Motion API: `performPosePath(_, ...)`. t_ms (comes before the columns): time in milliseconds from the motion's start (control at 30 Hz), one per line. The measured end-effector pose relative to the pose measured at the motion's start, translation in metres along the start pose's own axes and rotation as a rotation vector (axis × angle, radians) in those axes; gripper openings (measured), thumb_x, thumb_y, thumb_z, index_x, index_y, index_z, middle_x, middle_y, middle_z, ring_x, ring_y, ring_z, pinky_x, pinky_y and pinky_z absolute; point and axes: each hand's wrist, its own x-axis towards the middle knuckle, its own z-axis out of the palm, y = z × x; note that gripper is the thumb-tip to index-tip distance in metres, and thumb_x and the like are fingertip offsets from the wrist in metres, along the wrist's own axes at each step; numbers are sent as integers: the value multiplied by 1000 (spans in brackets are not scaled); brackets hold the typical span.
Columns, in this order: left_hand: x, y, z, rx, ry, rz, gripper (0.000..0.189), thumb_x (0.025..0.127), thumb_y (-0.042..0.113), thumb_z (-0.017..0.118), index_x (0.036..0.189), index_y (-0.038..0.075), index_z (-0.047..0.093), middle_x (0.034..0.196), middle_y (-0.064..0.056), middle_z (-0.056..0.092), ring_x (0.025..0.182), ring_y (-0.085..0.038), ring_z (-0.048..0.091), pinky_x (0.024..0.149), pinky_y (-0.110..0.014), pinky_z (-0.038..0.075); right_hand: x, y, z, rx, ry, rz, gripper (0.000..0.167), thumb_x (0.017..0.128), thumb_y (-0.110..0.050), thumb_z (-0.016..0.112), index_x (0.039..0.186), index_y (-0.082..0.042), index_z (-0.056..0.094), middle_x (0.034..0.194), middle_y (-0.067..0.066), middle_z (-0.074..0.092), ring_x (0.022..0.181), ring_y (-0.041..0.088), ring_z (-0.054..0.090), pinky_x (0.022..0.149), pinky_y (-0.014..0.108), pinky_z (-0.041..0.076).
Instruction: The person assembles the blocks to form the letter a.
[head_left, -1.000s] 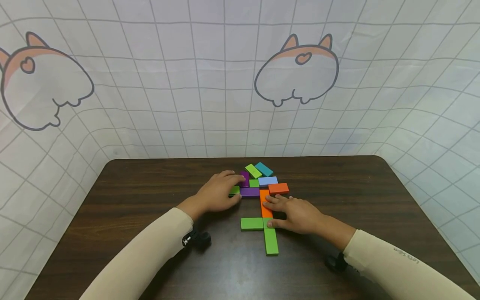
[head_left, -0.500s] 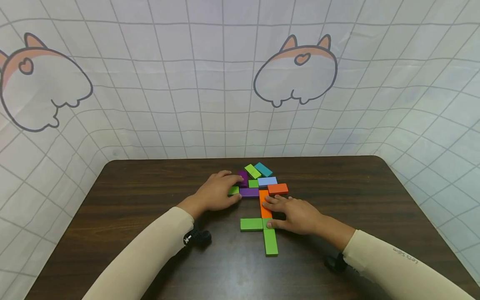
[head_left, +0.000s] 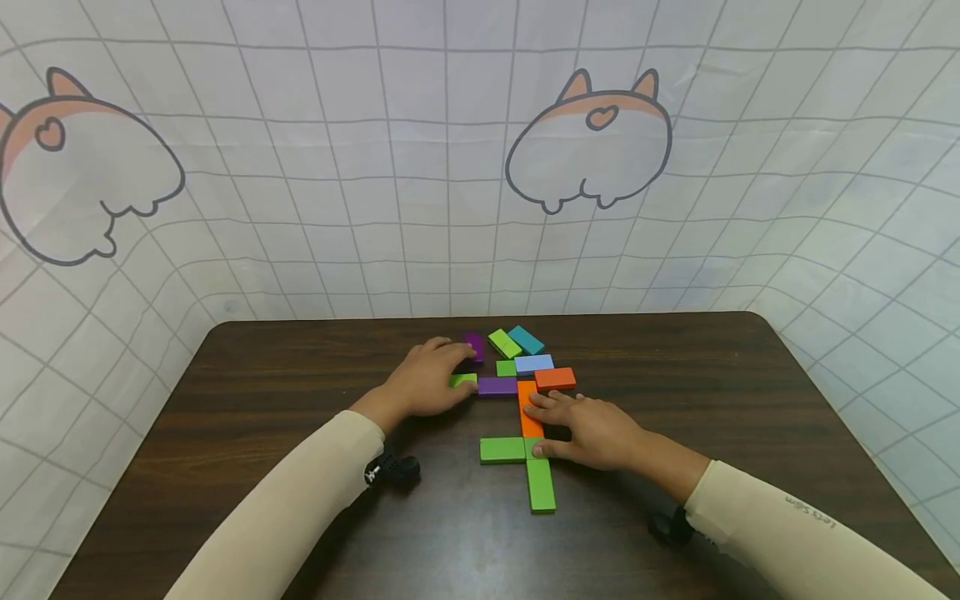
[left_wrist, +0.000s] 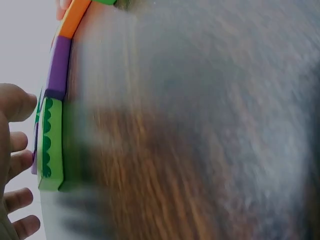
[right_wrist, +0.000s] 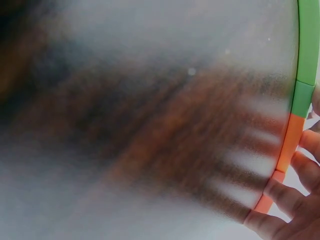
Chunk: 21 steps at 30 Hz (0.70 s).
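Observation:
In the head view my left hand (head_left: pixel 426 377) lies over the left end of a group of coloured blocks. Its fingertips touch an upper purple block (head_left: pixel 474 347), and its thumb is at a green block (head_left: pixel 463 380) partly hidden beneath the hand. A lower purple block (head_left: pixel 497 386) lies just right of that thumb. My right hand (head_left: pixel 596 431) rests its fingers on an orange block (head_left: pixel 529 408); the thumb is on a small green block (head_left: pixel 532 447). In the left wrist view the green block (left_wrist: pixel 51 145) shows a darker scalloped edge.
A lime block (head_left: pixel 504 343), a teal block (head_left: pixel 527 340), a light blue block (head_left: pixel 534 364) and a red-orange block (head_left: pixel 555 378) lie at the group's back and right. Two longer green blocks (head_left: pixel 502 450) sit nearer the front. A white grid-patterned cloth (head_left: pixel 450 250) surrounds the dark table (head_left: pixel 285 367).
My left hand has shifted slightly left, and the upper purple block has slid left with its fingers, away from the small green block beside it. My right hand stays put.

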Motion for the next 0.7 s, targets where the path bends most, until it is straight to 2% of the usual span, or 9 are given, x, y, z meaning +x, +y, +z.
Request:
performPosePath(267,-7,-13,-3,10,-9,-42,59,100,46,57,150,15,52,154,-7,48,145,-33,35,116,-57,28,-1,-2,0,7,3,1,72,97,-62,59,152,-16,52,158,4,43,146,29,38,112,57,36)
performPosePath(533,-14,-21,-7,46,14,-64,58,100,48,55,147,14,55,151,-10,50,143,-34,37,115,-57,29,0,-2,0,8,-4,-1,72,97,-63,58,151,-16,52,158,4,43,146,30,39,112,57,37)
performPosePath(700,-19,-24,-12,56,3,-97,60,101,47,53,149,12,53,149,-13,48,142,-35,35,116,-56,28,0,-1,0,8,-1,-4,72,97,-63,58,151,-16,53,158,4,44,145,29,39,112,57,37)
